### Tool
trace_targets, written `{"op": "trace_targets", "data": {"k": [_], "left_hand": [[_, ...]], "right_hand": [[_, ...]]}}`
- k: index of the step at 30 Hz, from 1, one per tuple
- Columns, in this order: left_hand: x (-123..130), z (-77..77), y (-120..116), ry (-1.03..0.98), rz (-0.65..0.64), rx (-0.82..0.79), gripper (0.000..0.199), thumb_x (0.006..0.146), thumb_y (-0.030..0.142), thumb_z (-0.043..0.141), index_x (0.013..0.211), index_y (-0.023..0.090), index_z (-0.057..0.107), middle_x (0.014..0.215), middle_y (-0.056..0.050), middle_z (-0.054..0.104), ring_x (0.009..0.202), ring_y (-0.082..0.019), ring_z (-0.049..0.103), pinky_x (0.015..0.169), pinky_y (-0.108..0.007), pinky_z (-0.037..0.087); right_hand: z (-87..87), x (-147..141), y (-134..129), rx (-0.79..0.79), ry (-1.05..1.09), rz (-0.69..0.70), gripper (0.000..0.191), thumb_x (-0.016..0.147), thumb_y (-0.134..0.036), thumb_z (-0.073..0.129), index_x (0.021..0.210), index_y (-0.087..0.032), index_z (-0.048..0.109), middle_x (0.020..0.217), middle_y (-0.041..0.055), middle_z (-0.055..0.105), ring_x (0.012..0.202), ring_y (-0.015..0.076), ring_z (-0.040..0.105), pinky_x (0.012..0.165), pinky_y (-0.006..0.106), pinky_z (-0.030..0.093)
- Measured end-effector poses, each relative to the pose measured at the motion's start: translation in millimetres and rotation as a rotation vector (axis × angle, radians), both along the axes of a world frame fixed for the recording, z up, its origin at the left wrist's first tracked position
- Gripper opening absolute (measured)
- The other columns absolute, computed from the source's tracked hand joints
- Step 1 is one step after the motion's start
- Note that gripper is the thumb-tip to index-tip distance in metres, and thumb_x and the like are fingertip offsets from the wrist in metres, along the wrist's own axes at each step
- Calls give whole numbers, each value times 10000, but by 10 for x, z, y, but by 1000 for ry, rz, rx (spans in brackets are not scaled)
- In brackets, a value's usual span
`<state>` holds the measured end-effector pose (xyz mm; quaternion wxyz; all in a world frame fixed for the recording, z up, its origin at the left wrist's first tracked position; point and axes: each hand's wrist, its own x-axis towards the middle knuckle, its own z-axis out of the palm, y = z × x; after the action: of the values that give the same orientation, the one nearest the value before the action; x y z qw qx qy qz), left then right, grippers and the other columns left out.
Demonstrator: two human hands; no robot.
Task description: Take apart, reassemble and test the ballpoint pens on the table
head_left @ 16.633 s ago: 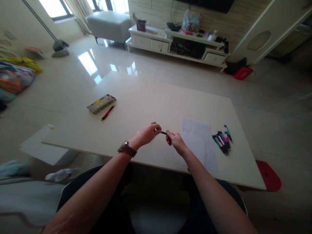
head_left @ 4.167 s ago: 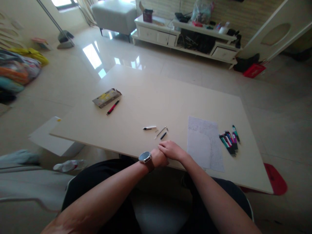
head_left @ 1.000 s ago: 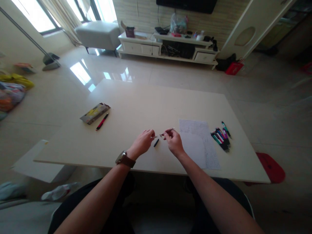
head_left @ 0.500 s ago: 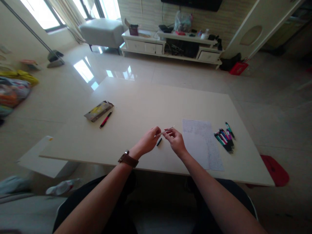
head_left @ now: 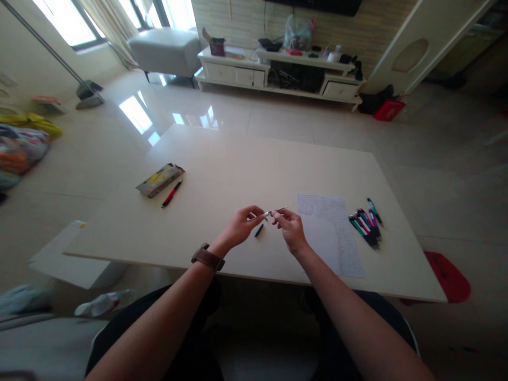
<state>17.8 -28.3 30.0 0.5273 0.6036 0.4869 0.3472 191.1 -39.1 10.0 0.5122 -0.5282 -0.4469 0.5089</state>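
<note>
Above the white table (head_left: pixel 222 174), both hands meet at a slim pen part. My left hand (head_left: pixel 243 224) pinches its pale end, close to the fingertips. Thumb and fingers of my right hand (head_left: pixel 291 228) are closed on the thin pen refill (head_left: pixel 282 208), whose dark tip sticks out to the upper right. Whether the pale and dark lengths are one piece cannot be made out. Just below the hands, a short black pen barrel piece (head_left: pixel 259 230) lies on the table. Written paper sheets (head_left: pixel 321 238) lie beside my right hand, partly under the right forearm.
Several pens (head_left: pixel 365 227) lie in a bunch at the table's right. On the left are a grey and yellow box (head_left: pixel 161 180) and a red and black pen (head_left: pixel 172 194). A red stool (head_left: pixel 448 278) stands past the right front corner.
My right hand has shifted slightly right, and the left fingers have opened out a little. More of the pale part shows between the hands. Things on the table have stayed put.
</note>
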Motion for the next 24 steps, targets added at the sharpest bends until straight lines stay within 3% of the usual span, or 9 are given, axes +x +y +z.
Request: {"op": "trace_targets", "data": {"k": [8,12,18,24], "left_hand": [[74,-114,-73,-316,6,-247,334,776,440,748,864,148,612,807,-10,612,740,-111,585,734,-284,500],[75,-118,-82,-319,-2,-252,333,770,430,760,857,151,601,807,-11,618,734,-109,592,727,-281,503],[60,-69,-58,-218,-25,-138,329,801,441,729,920,144,652,899,-36,652,731,-122,635,706,-274,484],[58,-132,-44,-217,-66,-159,359,818,474,703,942,141,655,883,-56,675,791,-159,668,741,-296,491]], "right_hand": [[2,7,8,-17,59,18,248,736,-416,750,822,-185,779,762,31,697,604,116,513,576,266,414],[22,5,4,-39,60,14,266,716,-422,758,820,-178,778,798,46,715,610,119,516,579,273,437],[70,-7,-12,-25,-5,53,265,732,-430,739,796,-174,761,789,46,707,624,128,529,592,280,456],[46,-12,-17,28,-63,83,243,760,-419,714,784,-182,757,740,30,660,621,132,539,587,280,453]]}}
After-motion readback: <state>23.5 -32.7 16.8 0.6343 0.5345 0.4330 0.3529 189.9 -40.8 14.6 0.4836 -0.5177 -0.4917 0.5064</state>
